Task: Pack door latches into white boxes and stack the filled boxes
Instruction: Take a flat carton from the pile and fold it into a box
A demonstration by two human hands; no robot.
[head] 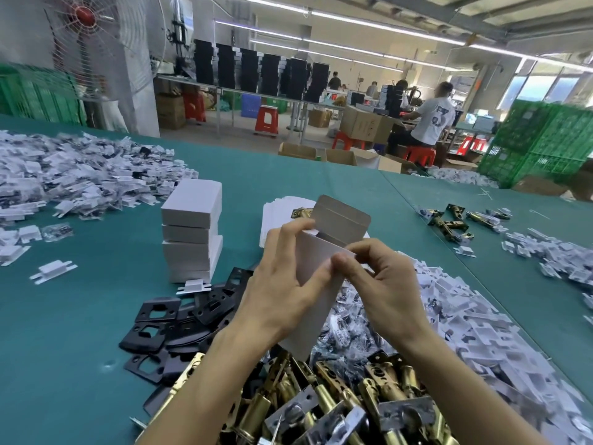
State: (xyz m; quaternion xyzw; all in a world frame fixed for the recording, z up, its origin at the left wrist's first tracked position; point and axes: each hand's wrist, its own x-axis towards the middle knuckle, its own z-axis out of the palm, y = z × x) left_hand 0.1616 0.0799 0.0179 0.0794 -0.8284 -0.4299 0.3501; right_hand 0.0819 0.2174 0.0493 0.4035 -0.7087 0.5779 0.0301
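Left hand: I see my left hand [282, 284] clamped round the left side of the white box [316, 252]. The fingers curl over its far top edge and the thumb lies across the near face.
Right hand: my right hand [385, 284] pinches the box's upper right corner, thumb on the near face and fingers curled behind.
Hands together: both are close on the one box; the thumb tips meet or almost meet, I cannot tell which.
Box: it is held in the air between my hands, stood on end and tilted, its lower end over the heap below my wrists.
Flap: the lid flap [340, 220] stands open just beyond my fingertips.
Contents: I cannot see into the box from here.
Stack: the stack of closed boxes [192, 232] sits left of my left hand and a little beyond it, on the green table [80, 348].
Blanks: a pile of flat box blanks [279, 210] lies just beyond my hands, partly hidden by the flap.
Below my wrists: a heap of brass latches [321, 396].
Left of my left forearm: black plates [179, 319], overlapping.
Right of my right hand: a pile of bagged parts [449, 316], touching the latch heap.
Far right: a few loose latches [455, 220], well apart from my hands.
Far left: a wide heap of white pieces [64, 175].
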